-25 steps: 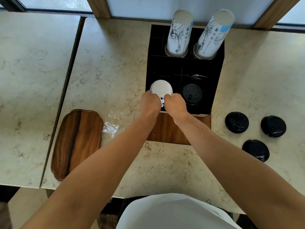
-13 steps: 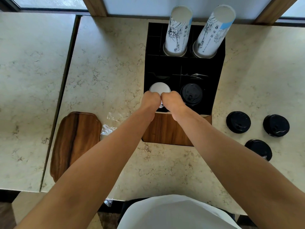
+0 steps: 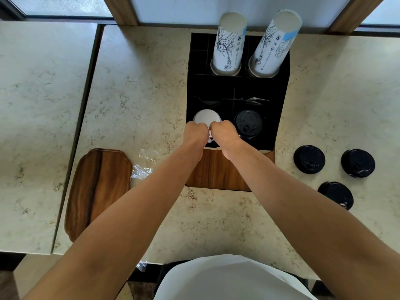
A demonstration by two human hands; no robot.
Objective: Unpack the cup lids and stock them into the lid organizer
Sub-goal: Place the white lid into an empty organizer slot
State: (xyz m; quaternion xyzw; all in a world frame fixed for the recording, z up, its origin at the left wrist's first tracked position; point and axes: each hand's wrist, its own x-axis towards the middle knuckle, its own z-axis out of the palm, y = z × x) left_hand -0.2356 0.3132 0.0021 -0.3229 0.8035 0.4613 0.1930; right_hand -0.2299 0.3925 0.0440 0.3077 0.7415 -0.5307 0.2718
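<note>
Head view: left hand (image 3: 195, 134) and right hand (image 3: 225, 133) both had a curled grip on the white lids (image 3: 205, 119), sat in the lid organizer (image 3: 279, 109) front-left slot; black lids (image 3: 247, 123) front-right, three more loose on desk (image 3: 140, 83)

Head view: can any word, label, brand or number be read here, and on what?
None legible.
Left tall white paper cup stack: black line drawing, small icons, print too small to read.
Right tall white paper cup stack: same artwork, blue band, print blurred.
Black plastic lid in the black organizer: embossed marks unreadable.
</note>
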